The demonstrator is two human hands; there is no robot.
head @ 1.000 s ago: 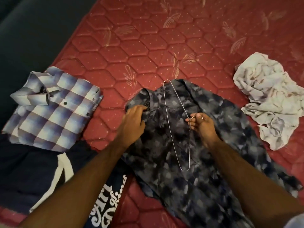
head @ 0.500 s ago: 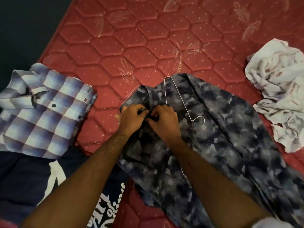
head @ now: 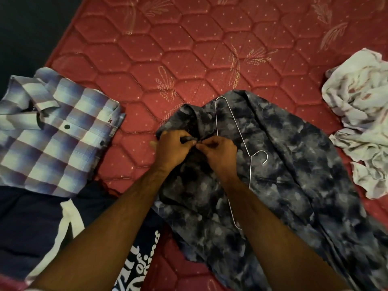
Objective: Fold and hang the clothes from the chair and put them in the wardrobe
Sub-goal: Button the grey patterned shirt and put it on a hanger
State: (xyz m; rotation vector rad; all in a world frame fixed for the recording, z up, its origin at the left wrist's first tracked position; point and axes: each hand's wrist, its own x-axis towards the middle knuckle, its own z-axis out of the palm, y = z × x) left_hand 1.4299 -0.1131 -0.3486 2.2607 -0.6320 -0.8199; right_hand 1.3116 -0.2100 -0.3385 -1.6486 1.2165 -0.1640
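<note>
A dark blue-grey mottled shirt (head: 283, 175) lies spread on the red quilted mattress (head: 178, 49). On top of it rests a thin silver wire hanger (head: 237, 131), its hook pointing right. My left hand (head: 172, 149) and my right hand (head: 218, 150) meet at the shirt's front near the collar, and both pinch the fabric there with curled fingers. What sits between the fingertips is too small to tell.
A folded blue-and-white checked shirt (head: 52, 143) lies at the left. Below it is a dark navy garment (head: 31, 227) with white lettering. A crumpled white cloth (head: 361, 122) sits at the right edge. Dark floor runs along the mattress's left side.
My right hand let go of the hanger's hook and moved left to join my left hand at the shirt's front. The hanger now lies loose on the shirt.
</note>
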